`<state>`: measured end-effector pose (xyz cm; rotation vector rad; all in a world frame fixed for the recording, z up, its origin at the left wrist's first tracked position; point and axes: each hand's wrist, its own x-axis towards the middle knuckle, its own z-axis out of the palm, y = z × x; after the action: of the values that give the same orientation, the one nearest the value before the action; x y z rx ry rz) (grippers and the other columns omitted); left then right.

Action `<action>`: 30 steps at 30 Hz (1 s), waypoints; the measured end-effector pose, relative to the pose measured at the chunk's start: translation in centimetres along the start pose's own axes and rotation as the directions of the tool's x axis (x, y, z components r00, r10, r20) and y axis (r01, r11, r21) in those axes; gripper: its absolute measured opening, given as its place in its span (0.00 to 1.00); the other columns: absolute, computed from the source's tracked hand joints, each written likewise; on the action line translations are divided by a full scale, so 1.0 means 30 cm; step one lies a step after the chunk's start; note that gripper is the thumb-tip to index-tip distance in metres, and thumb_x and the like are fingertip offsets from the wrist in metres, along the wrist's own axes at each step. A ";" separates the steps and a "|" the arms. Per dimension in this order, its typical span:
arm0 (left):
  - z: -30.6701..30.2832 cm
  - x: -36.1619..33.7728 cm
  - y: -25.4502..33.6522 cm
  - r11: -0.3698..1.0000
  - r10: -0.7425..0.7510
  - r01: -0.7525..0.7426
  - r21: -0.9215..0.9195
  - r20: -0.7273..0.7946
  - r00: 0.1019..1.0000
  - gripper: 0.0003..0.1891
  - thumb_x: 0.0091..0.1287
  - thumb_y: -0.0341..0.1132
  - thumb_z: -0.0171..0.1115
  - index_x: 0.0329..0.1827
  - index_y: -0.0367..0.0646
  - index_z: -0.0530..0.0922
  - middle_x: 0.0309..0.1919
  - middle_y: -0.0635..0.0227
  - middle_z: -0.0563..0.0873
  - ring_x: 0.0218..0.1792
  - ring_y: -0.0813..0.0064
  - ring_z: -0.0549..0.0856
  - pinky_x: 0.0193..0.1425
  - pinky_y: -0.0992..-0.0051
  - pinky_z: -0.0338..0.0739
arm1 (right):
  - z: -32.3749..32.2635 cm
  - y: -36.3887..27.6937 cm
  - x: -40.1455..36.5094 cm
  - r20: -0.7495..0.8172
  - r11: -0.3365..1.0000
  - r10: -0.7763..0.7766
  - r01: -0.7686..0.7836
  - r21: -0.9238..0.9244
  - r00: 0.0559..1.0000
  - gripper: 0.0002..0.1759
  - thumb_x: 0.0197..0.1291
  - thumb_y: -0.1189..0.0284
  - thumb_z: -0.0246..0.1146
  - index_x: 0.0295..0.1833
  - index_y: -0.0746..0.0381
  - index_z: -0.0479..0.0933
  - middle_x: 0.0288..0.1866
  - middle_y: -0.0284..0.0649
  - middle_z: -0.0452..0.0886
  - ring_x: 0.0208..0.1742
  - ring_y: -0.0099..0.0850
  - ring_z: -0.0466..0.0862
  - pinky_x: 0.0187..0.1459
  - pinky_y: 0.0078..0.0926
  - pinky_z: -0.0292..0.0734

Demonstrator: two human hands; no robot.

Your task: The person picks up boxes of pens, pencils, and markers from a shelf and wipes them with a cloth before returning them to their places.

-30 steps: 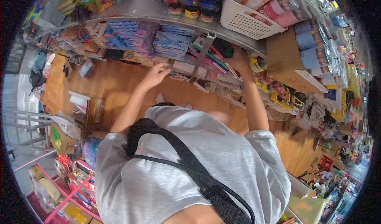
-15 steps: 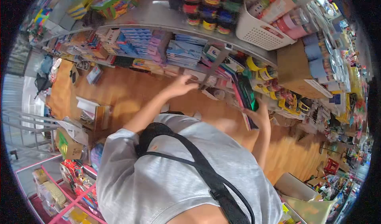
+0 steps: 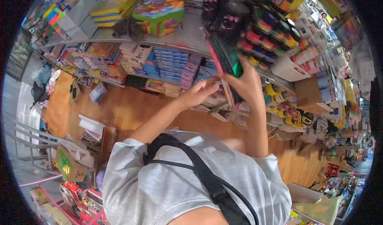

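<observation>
Though aslant, dark bundle [image 3: 226, 54] lengthwise toward shelf [image 3: 192, 30], right fingers [image 3: 246, 68] snug around it, left fingers [image 3: 204, 88] loosely spread alongside.

along the upper shelf [image 3: 191, 35] there, jars [image 3: 271, 35] stand right of a box [image 3: 159, 19], then a basket [image 3: 285, 70]; a carton [image 3: 309, 94] is further right. packs [image 3: 171, 61] sit below. before the shelf, the right hand [image 3: 249, 83] holds a flat stack [image 3: 226, 56], the left hand [image 3: 197, 93] just left.

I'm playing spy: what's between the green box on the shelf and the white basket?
In the head view, dark containers and coloured jars; the stack in the right hand crosses in front.
</observation>
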<state>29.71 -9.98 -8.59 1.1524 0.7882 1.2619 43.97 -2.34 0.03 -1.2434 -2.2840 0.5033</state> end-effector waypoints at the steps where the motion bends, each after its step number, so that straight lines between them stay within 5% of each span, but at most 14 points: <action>1: -0.039 -0.005 0.011 0.990 0.041 -0.028 0.140 -0.090 0.995 0.20 0.66 0.41 0.50 0.57 0.39 0.67 0.48 0.68 0.76 0.46 0.77 0.77 0.51 0.76 0.69 | 0.030 -0.024 0.053 -0.054 0.998 -0.040 0.038 -0.043 0.998 0.33 0.36 0.54 0.66 0.45 0.66 0.71 0.33 0.56 0.77 0.39 0.51 0.78 0.40 0.41 0.71; 3: -0.162 -0.021 0.026 0.867 0.293 -0.145 0.477 -0.253 0.922 0.18 0.60 0.40 0.57 0.49 0.36 0.73 0.42 0.61 0.79 0.45 0.71 0.78 0.51 0.75 0.69 | 0.071 -0.080 0.149 -0.050 0.991 -0.019 0.013 -0.130 0.999 0.35 0.36 0.51 0.67 0.44 0.67 0.69 0.34 0.55 0.77 0.39 0.51 0.78 0.39 0.40 0.72; 5: -0.276 -0.064 0.106 0.664 0.525 -0.039 0.746 -0.430 0.734 0.15 0.56 0.37 0.60 0.42 0.35 0.76 0.39 0.58 0.80 0.43 0.69 0.78 0.51 0.73 0.69 | 0.130 -0.093 0.235 -0.049 0.975 -0.052 0.040 -0.218 0.997 0.39 0.38 0.50 0.66 0.50 0.67 0.66 0.37 0.55 0.77 0.40 0.52 0.77 0.39 0.41 0.72; 7: -0.407 -0.089 0.181 0.680 0.654 -0.043 0.732 -0.579 0.488 0.13 0.54 0.33 0.61 0.41 0.37 0.76 0.37 0.62 0.80 0.42 0.69 0.77 0.49 0.73 0.69 | 0.165 -0.118 0.293 -0.014 0.951 0.020 -0.023 -0.307 1.000 0.38 0.39 0.50 0.65 0.50 0.66 0.65 0.36 0.55 0.78 0.40 0.51 0.77 0.39 0.41 0.72; 8: -0.408 -0.128 0.290 0.746 0.565 0.045 0.665 -0.667 0.486 0.13 0.54 0.33 0.61 0.42 0.37 0.76 0.39 0.63 0.79 0.43 0.69 0.77 0.50 0.73 0.68 | 0.185 -0.126 0.313 0.029 0.916 0.096 -0.077 -0.394 0.995 0.38 0.39 0.50 0.65 0.50 0.66 0.65 0.36 0.55 0.78 0.40 0.50 0.78 0.39 0.41 0.73; 10: -0.527 -0.143 0.324 0.642 0.687 0.017 0.766 -0.586 0.430 0.14 0.54 0.34 0.61 0.43 0.40 0.76 0.42 0.60 0.78 0.44 0.66 0.76 0.51 0.69 0.67 | 0.219 -0.124 0.346 0.007 0.892 0.120 -0.105 -0.440 0.993 0.37 0.40 0.49 0.65 0.48 0.65 0.65 0.36 0.54 0.78 0.39 0.48 0.79 0.38 0.41 0.74; 13: -0.620 -0.130 0.319 0.480 0.611 0.333 0.811 -0.582 0.536 0.24 0.51 0.43 0.64 0.48 0.38 0.73 0.45 0.52 0.75 0.48 0.56 0.74 0.53 0.64 0.66 | 0.243 -0.112 0.362 0.018 0.882 0.147 -0.123 -0.455 0.989 0.36 0.39 0.47 0.65 0.45 0.65 0.66 0.36 0.52 0.79 0.39 0.46 0.80 0.38 0.40 0.74; 16: -0.671 -0.085 0.246 0.430 0.504 0.431 0.793 -0.607 0.614 0.32 0.48 0.48 0.65 0.53 0.37 0.69 0.49 0.48 0.73 0.52 0.54 0.72 0.53 0.64 0.66 | 0.231 -0.118 0.351 -0.021 0.879 0.125 -0.121 -0.462 0.992 0.35 0.40 0.48 0.64 0.44 0.66 0.68 0.35 0.51 0.79 0.39 0.46 0.80 0.38 0.40 0.75; 19: -0.671 -0.043 0.212 0.498 0.480 0.409 0.764 -0.636 0.604 0.29 0.49 0.45 0.65 0.51 0.37 0.70 0.45 0.49 0.76 0.49 0.55 0.75 0.51 0.64 0.68 | 0.209 -0.125 0.323 -0.031 0.840 0.240 -0.223 -0.494 0.970 0.32 0.40 0.49 0.65 0.41 0.65 0.70 0.34 0.51 0.79 0.38 0.45 0.80 0.36 0.39 0.75; 22: -0.648 0.000 0.231 0.545 0.385 0.478 0.689 -0.712 0.587 0.19 0.52 0.39 0.62 0.43 0.35 0.74 0.35 0.52 0.81 0.39 0.55 0.80 0.44 0.64 0.72 | 0.219 -0.110 0.317 -0.065 0.844 0.196 -0.202 -0.497 0.978 0.31 0.39 0.50 0.66 0.39 0.65 0.71 0.34 0.49 0.79 0.37 0.44 0.80 0.34 0.38 0.76; 26: -0.667 0.012 0.224 0.502 0.457 0.420 0.756 -0.645 0.612 0.13 0.53 0.36 0.61 0.36 0.34 0.76 0.28 0.57 0.82 0.31 0.60 0.82 0.38 0.66 0.73 | 0.226 -0.083 0.321 -0.124 0.865 0.060 -0.114 -0.488 0.990 0.31 0.37 0.49 0.67 0.40 0.63 0.72 0.32 0.46 0.79 0.35 0.42 0.81 0.34 0.37 0.76; 28: -0.590 -0.025 0.293 0.631 0.374 0.268 0.728 -0.589 0.717 0.10 0.55 0.33 0.60 0.33 0.35 0.76 0.27 0.60 0.82 0.29 0.66 0.81 0.37 0.70 0.73 | 0.224 -0.081 0.315 -0.125 0.869 0.054 -0.108 -0.482 0.991 0.32 0.37 0.50 0.67 0.43 0.63 0.70 0.32 0.46 0.78 0.36 0.43 0.80 0.34 0.38 0.76; 30: -0.516 -0.037 0.323 0.711 0.367 0.165 0.683 -0.561 0.742 0.08 0.57 0.32 0.59 0.34 0.35 0.75 0.26 0.62 0.81 0.29 0.74 0.79 0.36 0.76 0.72 | 0.225 -0.086 0.309 -0.302 0.860 -0.117 -0.056 -0.507 0.946 0.33 0.37 0.51 0.68 0.45 0.62 0.70 0.33 0.48 0.78 0.37 0.43 0.79 0.35 0.38 0.75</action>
<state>12.09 -8.45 -3.89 1.3441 1.9143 1.5547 34.03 3.64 -1.88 -1.3980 -2.2068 -0.3374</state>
